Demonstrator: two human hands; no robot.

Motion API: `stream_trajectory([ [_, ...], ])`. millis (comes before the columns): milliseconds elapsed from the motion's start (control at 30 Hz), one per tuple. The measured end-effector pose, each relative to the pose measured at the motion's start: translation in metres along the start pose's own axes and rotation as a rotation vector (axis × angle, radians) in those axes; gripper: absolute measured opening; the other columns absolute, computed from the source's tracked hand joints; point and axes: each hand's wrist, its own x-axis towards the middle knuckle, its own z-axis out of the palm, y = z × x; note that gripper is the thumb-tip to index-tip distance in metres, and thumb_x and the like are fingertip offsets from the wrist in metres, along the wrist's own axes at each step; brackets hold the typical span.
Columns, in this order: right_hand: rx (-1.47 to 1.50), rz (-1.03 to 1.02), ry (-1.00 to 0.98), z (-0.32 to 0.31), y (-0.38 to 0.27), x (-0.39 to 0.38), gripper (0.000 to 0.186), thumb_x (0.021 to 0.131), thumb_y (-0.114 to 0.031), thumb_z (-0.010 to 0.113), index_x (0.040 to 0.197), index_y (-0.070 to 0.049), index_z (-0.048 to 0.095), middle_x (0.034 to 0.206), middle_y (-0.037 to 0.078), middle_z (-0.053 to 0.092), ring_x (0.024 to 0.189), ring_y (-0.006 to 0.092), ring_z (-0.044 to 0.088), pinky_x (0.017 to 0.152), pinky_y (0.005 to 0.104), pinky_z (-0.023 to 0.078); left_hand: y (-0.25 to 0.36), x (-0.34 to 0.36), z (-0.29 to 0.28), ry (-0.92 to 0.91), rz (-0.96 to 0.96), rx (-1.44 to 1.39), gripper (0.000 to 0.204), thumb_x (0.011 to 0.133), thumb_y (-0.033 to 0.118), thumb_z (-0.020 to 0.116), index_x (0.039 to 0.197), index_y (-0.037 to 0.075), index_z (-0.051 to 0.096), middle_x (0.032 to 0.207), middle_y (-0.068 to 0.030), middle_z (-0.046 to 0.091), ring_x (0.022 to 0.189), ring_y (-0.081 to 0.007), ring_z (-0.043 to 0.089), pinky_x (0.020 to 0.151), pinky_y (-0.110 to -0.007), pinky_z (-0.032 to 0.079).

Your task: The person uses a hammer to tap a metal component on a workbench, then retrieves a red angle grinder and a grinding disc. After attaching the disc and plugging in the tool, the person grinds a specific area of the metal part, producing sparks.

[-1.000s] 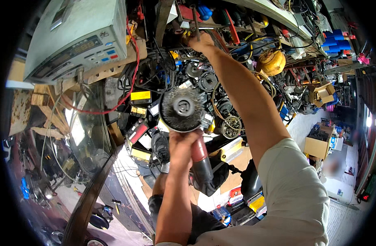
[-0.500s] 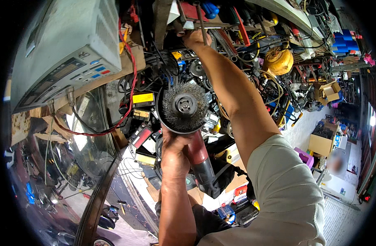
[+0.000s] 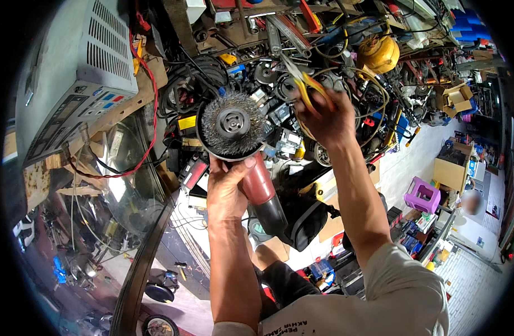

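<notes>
My left hand (image 3: 226, 187) grips a red-and-black angle grinder (image 3: 258, 185) just below its guard. A round wire brush (image 3: 233, 124) is fitted on the grinder and faces up toward me. My right hand (image 3: 330, 120) is closed on pliers (image 3: 304, 82) with yellow-and-red handles, their silver jaws pointing up and left. The pliers are raised to the right of the brush, above a pile of small parts, cables and tools (image 3: 285, 115).
A grey powered box (image 3: 78, 67) with red and black leads stands at upper left, above a glass sheet (image 3: 128, 196). A cluttered shelf (image 3: 223, 39) runs along the top, with a yellow round item (image 3: 378, 53). A purple stool (image 3: 422, 194) stands on the floor at right.
My right hand has drawn back from the upper shelf, down and to the right, now holding pliers. The grinder has shifted slightly left and up in the picture, still in my left hand.
</notes>
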Motion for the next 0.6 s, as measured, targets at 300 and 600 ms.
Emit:
stream_trajectory([
  [300, -0.464, 0.043, -0.375, 0.015, -0.036, -0.145, 0.052, 0.097, -0.032, 0.069, 0.129, 0.008, 0.059, 0.110, 0.023, 0.073, 0.062, 0.0075, 0.053, 0.052, 0.0188, 0.037, -0.011, -0.008, 0.023, -0.176, 0.056, 0.068, 0.090, 0.068, -0.020, 0.066, 0.149, 0.011, 0.044, 0.125, -0.0098, 0.066, 0.110, -0.0265, 0.068, 0.096, -0.042, 0.057],
  [600, -0.391, 0.278, -0.177, 0.035, -0.031, -0.243, 0.040, 0.104, -0.037, 0.062, 0.109, 0.003, 0.065, 0.096, 0.013, 0.073, 0.062, 0.0090, 0.055, 0.051, 0.0218, 0.041, -0.010, -0.032, 0.038, -0.323, 0.120, 0.134, 0.102, 0.059, -0.013, 0.087, 0.148, 0.014, 0.046, 0.137, -0.0030, 0.062, 0.126, -0.0212, 0.061, 0.110, -0.038, 0.051],
])
